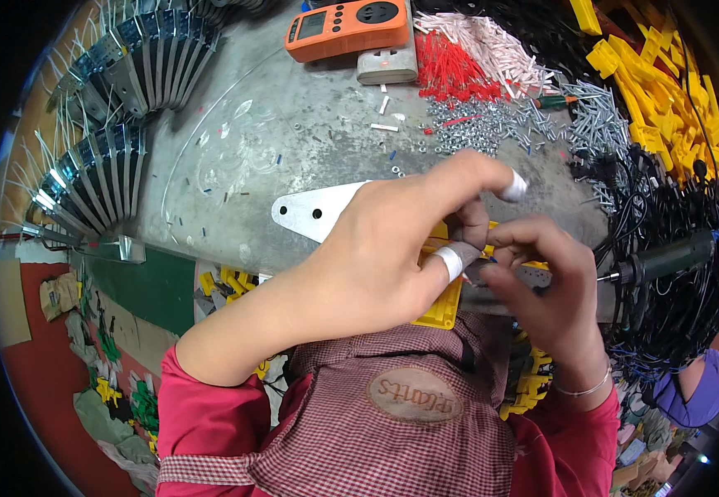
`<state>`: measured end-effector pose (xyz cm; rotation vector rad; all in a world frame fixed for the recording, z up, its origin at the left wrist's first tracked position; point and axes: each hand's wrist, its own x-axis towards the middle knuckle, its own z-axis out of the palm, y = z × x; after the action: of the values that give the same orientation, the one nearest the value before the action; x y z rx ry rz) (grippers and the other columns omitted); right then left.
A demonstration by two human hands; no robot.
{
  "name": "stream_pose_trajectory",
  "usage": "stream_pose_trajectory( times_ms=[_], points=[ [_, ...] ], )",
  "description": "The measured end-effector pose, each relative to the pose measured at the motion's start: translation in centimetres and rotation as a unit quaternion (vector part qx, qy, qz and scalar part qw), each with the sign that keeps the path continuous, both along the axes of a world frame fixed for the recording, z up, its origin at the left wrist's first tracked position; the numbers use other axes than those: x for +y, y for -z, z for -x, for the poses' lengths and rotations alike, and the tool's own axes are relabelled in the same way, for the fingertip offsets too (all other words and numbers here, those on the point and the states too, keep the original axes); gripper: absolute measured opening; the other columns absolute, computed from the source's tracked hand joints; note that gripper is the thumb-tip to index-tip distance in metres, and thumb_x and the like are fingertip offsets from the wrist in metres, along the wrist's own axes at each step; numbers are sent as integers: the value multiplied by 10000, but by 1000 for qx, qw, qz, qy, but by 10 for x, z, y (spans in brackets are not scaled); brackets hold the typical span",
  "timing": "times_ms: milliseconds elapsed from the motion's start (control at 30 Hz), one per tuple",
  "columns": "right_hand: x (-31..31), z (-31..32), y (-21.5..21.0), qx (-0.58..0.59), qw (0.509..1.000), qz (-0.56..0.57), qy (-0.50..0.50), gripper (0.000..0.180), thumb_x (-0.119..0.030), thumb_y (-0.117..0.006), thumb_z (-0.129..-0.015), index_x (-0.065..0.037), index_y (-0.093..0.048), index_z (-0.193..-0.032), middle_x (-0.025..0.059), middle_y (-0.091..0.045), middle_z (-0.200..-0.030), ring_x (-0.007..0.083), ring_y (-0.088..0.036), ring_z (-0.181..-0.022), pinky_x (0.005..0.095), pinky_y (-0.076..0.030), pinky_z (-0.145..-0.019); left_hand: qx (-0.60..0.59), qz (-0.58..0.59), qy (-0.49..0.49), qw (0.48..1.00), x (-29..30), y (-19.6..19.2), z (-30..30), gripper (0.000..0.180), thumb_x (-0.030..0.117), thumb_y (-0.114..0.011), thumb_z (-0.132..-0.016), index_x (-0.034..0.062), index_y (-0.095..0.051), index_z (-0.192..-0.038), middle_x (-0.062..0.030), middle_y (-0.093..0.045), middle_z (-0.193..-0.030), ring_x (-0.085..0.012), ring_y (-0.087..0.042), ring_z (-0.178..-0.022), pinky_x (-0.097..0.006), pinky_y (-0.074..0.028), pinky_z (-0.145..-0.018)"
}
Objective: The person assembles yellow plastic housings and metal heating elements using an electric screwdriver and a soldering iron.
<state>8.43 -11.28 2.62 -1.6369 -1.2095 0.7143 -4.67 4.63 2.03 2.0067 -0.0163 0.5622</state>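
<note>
Near the front edge of the table, a flat, pale plate, tapering to a rounded end with two dark holes, disappears behind the left hand, whose taped thumb and bent fingers grip a bright yellow plastic part, mostly covered. The right hand half-curls beside it, its hold unclear.

A: What furniture do you see?
B: A grey worktop, scuffed and stained, with pale marks and darker worn patches.
A: What's beside it?
B: A dark green flat surface off its lower left side, and a tan panel near the left rim of the view.
A: And the floor?
B: Red floor at lower left, with crumpled grey-green cloth alongside.
A: Any light?
B: One small bright light, lower right.
</note>
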Motion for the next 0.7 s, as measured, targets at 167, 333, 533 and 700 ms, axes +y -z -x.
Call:
stream_pose_trajectory(
  times_ms=[167, 333, 533, 700],
  points=[
    [2, 6, -3, -217, 974, -67, 6, 127, -54, -690, -829, -14, -617, -925, 100, -622, -751, 171, -621, -657, 278, -482, -574, 48, 57, 9, 997, 1, -3, 2, 492, -99, -598, -723, 0, -504, -1195, -67, -615, -830, -135, -625, -756, -285, -506, -720],
    [4, -2, -11, 316, 934, 161, 50, 128, -74, -676, -847, -7, -616, -938, 94, -627, -753, 154, -618, -655, 270, -483, -577, -41, -156, 9, 987, 2, -5, 0, 467, -96, -617, -735, 1, -518, -1181, -72, -621, -817, -141, -647, -769, -287, -514, -719],
    [1, 12, 0, -164, 984, -49, 41, 152, -34, -707, -786, -35, -619, -910, 86, -599, -716, 200, -600, -601, 306, -470, -551, 62, 30, -20, 997, -2, -6, 4, 503, -129, -599, -711, 1, -535, -1193, -96, -620, -908, -156, -655, -795, -306, -527, -737],
    [2, 16, 3, -268, 962, -42, 24, 96, -5, -664, -771, -30, -596, -834, 107, -586, -718, 283, -583, -599, 358, -447, -553, -36, -3, -1, 999, -6, 12, 4, 554, -121, -583, -646, 65, -566, -1168, -122, -643, -1012, -279, -664, -829, -377, -521, -747]
  ],
)
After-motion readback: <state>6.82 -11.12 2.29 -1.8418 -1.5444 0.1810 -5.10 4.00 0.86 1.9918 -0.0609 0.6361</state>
